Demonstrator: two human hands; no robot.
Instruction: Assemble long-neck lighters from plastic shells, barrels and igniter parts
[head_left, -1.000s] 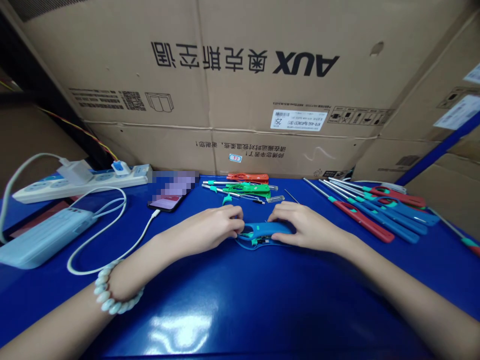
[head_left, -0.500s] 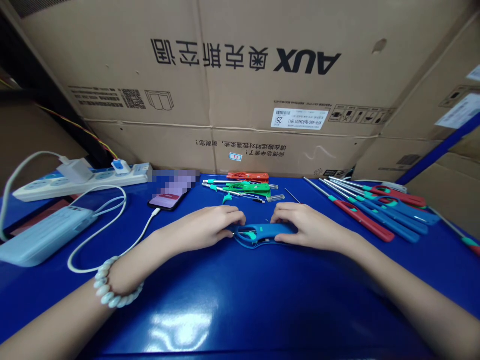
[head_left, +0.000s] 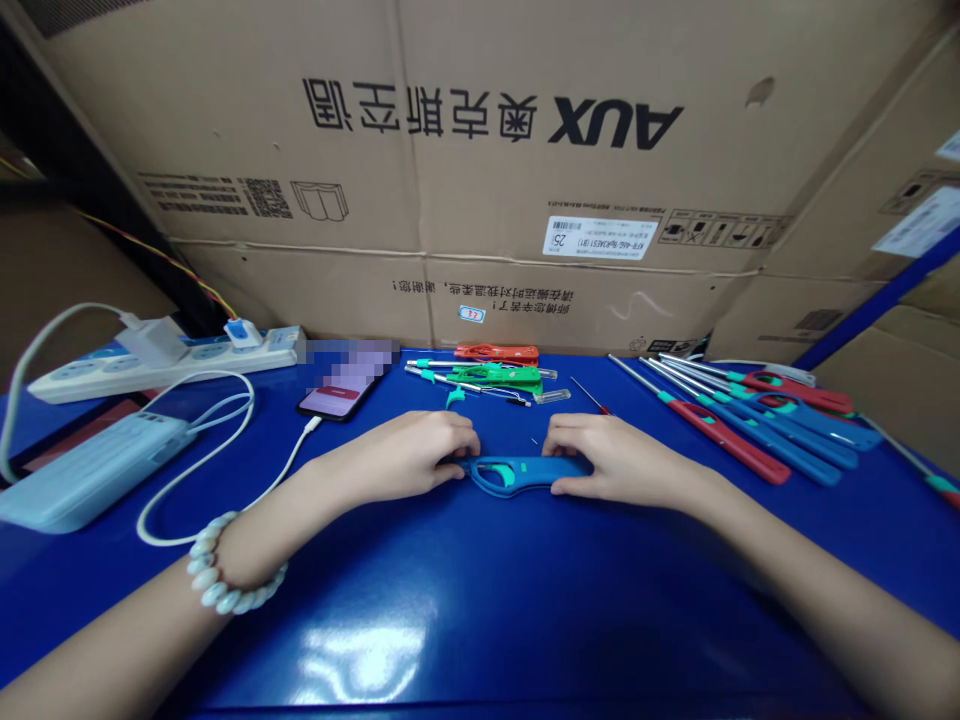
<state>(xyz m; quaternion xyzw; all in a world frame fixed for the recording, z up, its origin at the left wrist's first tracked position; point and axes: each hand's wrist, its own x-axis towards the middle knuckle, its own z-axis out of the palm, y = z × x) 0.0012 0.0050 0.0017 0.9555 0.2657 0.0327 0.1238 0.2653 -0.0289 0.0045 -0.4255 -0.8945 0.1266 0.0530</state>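
A blue lighter handle with a teal trigger [head_left: 517, 473] lies flat on the blue table [head_left: 480, 600] between my hands. My left hand [head_left: 405, 455] has its fingers curled round the handle's left end. My right hand [head_left: 611, 457] pinches the right end between thumb and fingers. Just behind lie green [head_left: 499, 378] and red-orange [head_left: 496, 352] handle parts with thin metal tubes and a small teal piece [head_left: 452, 399].
A row of finished red and blue long-nosed lighters [head_left: 757, 420] lies at the right. At the left are a phone [head_left: 339, 392] on a white cable, a pale power bank [head_left: 86, 470] and a power strip [head_left: 165, 357]. Large cardboard boxes [head_left: 480, 170] wall the back.
The two half-shells of the blue handle, gaping a second ago with parts showing inside, are now pressed together into one closed handle. Both hands stayed at its ends.
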